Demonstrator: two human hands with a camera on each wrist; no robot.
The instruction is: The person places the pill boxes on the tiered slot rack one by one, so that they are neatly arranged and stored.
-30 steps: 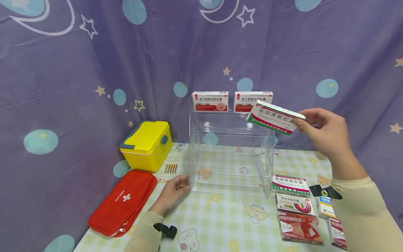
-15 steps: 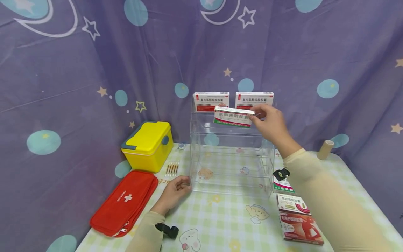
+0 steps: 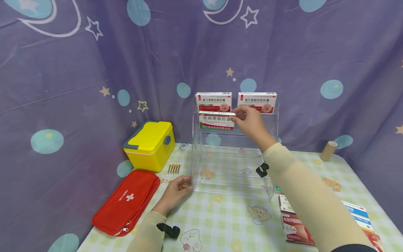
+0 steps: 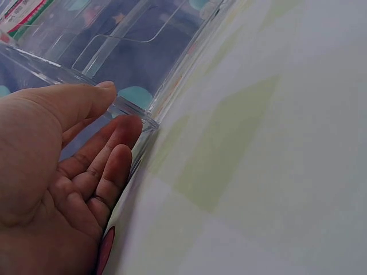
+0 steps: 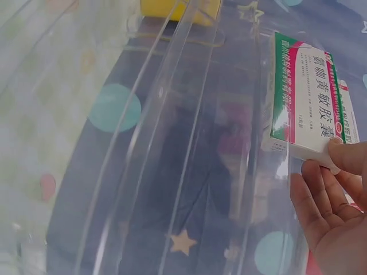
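Observation:
My right hand (image 3: 252, 124) pinches a white, green and magenta medicine box (image 3: 216, 120) by its right end. The box is at the second tier of a clear acrylic display stand (image 3: 196, 157), in front of a red-and-white medicine box (image 3: 214, 102) on the top tier. In the right wrist view, thumb and fingers grip the end of the medicine box (image 5: 307, 97), its lower part behind clear plastic. My left hand (image 3: 175, 193) rests by the stand's lower left side; its relaxed fingers touch or nearly touch the stand's corner in the left wrist view.
Another red-and-white box (image 3: 258, 102) stands on the top tier. Several medicine boxes (image 3: 296, 227) lie at right, partly under my right sleeve. At left are a yellow case (image 3: 151, 145), a red first-aid pouch (image 3: 127, 203) and several thin sticks (image 3: 174, 169). A tan roll (image 3: 328, 151) stands back right.
My right hand has carried the medicine box left and slightly down, from right of the stand to its second tier, levelling it from a tilt. The left hand stays by the stand.

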